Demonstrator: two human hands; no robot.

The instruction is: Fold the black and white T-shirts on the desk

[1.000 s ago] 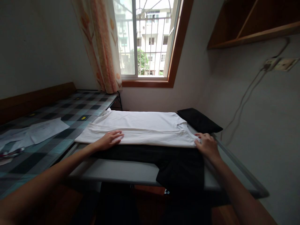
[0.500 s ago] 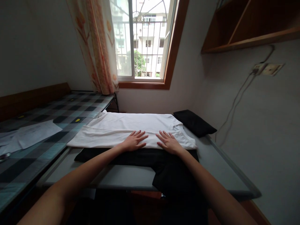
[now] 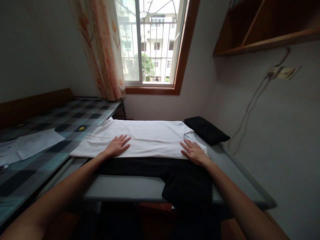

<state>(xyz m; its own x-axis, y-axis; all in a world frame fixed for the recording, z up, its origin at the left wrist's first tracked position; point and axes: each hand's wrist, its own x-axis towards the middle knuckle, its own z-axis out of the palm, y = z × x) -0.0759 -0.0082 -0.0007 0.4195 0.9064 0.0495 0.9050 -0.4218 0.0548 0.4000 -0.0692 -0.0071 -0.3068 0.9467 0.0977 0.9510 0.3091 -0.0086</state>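
Observation:
A white T-shirt (image 3: 150,131) lies flat across the table (image 3: 125,187), its near side folded over lengthwise and its neckline toward the right. My left hand (image 3: 117,146) rests palm down on the folded layer, left of the middle, fingers spread. On the same layer near the collar lies my right hand (image 3: 194,152), also flat with fingers apart. Beneath the shirt's near edge, a black garment (image 3: 186,183) shows; part of it hangs over the table's front edge. How far it reaches under the white shirt is hidden.
A folded black cloth item (image 3: 207,130) sits at the table's back right corner. To the left is a bed with a checked cover (image 3: 95,111) and papers (image 3: 40,143) on it. A wall shelf (image 3: 270,40) and a socket with cables (image 3: 275,71) are on the right.
My hands have slid apart over the white T-shirt, the left one leftward and the right one rightward toward the collar. Both stay flat on the cloth.

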